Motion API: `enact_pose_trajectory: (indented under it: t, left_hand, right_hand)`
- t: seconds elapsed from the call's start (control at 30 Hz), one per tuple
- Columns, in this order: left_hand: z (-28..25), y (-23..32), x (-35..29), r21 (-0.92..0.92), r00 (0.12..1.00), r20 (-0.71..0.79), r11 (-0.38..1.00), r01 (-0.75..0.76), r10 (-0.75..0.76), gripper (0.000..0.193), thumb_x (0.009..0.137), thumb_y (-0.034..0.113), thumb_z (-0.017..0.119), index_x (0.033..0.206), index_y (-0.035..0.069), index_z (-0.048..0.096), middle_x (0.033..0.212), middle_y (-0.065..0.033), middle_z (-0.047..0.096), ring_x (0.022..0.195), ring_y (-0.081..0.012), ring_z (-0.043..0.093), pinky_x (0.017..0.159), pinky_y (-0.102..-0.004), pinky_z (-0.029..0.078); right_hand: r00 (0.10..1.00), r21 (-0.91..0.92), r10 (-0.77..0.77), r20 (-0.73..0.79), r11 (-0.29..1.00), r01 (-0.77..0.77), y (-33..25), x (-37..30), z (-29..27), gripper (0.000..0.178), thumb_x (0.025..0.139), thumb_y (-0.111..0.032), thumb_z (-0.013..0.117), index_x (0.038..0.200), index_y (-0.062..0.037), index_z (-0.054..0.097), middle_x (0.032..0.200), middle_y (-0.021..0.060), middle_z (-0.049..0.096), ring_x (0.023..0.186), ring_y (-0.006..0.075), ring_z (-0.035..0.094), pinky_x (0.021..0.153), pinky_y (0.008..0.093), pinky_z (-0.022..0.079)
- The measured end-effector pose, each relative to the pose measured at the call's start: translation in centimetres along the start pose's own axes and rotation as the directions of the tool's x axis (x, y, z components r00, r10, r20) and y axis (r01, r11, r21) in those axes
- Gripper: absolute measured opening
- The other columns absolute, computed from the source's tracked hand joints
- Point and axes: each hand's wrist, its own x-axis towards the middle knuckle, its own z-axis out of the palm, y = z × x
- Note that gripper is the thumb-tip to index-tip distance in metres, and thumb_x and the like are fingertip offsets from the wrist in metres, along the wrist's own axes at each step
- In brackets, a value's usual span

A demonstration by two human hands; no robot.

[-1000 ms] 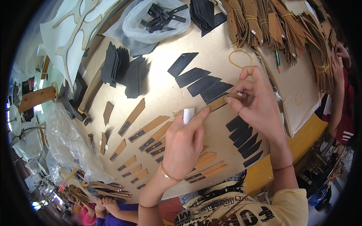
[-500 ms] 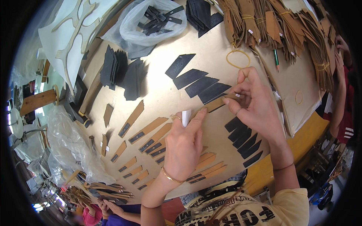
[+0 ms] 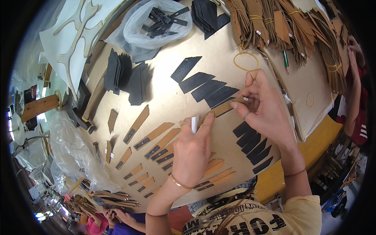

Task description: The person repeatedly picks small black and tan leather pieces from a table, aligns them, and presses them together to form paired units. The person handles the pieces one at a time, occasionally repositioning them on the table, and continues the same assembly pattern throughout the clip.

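A brown leather strip (image 3: 223,108) stretches between my two hands above the table. My right hand (image 3: 270,111) pinches its right end, where a small white tag shows, with thumb and fingers. My left hand (image 3: 192,150) is closed at the strip's other end, its index finger laid along it. A small white piece (image 3: 194,124) sticks up between the fingers of that hand. Just beyond the strip lie several slanted black pieces (image 3: 209,94). More black pieces (image 3: 252,143) are fanned out below my right wrist. Brown strips with dark patches (image 3: 156,137) lie in rows around my left hand.
At the back stands a clear bag (image 3: 156,31) of black parts, with black stacks (image 3: 205,17) beside it. Bundled brown strips (image 3: 270,25), a rubber band (image 3: 246,61) and a green pencil (image 3: 286,62) lie far right. A hammer (image 3: 94,105) rests at left. Co-workers' hands (image 3: 355,53) show at right.
The white piece and my left hand have shifted very slightly. My right hand keeps its pinch on the strip. At the lower left, a co-worker's hands have moved a little.
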Motion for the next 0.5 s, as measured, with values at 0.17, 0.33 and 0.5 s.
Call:
enact_pose_trajectory:
  t: [0.17, 0.33, 0.5]
  left_hand:
    - [0.5, 0.4, -0.6, 0.165, 0.998, 0.062, 0.986, -0.011, 0.001, 0.048, 0.083, -0.005, 0.063, 0.129, 0.011, 0.065, 0.099, -0.0222, 0.056, 0.074, -0.0352, 0.063, 0.063, -0.0401, 0.053]
    - [1.4, 0.6, -0.9, 0.362, 0.986, 0.080, 0.917, -0.165, 0.146, 0.048, 0.082, -0.003, 0.058, 0.130, -0.006, 0.057, 0.116, -0.0201, 0.054, 0.070, -0.0255, 0.066, 0.059, -0.0329, 0.057]
    - [1.6, 0.8, -1.1, 0.389, 0.986, 0.096, 0.906, -0.166, 0.139, 0.055, 0.079, -0.002, 0.060, 0.133, -0.006, 0.055, 0.117, -0.0187, 0.054, 0.072, -0.0233, 0.067, 0.060, -0.0301, 0.056]
  right_hand:
    - [0.997, -0.048, -0.071, -0.038, 0.996, 0.070, 0.0, -0.5, 0.2, 0.033, 0.082, 0.004, 0.071, 0.103, -0.0023, 0.047, 0.086, 0.0027, 0.059, 0.071, 0.0079, 0.056, 0.060, 0.0221, 0.046]
    - [0.895, -0.486, -0.442, -0.060, 0.796, 0.360, 0.4, -2.8, 1.9, 0.037, 0.080, -0.003, 0.070, 0.114, -0.0063, 0.055, 0.087, 0.0040, 0.063, 0.077, 0.0170, 0.062, 0.069, 0.0303, 0.046]
    - [0.711, -0.720, -0.697, 0.088, 0.449, 0.529, 0.9, -4.2, 3.4, 0.037, 0.081, -0.017, 0.062, 0.118, -0.0127, 0.060, 0.085, 0.0011, 0.062, 0.083, 0.0178, 0.062, 0.077, 0.0323, 0.042]
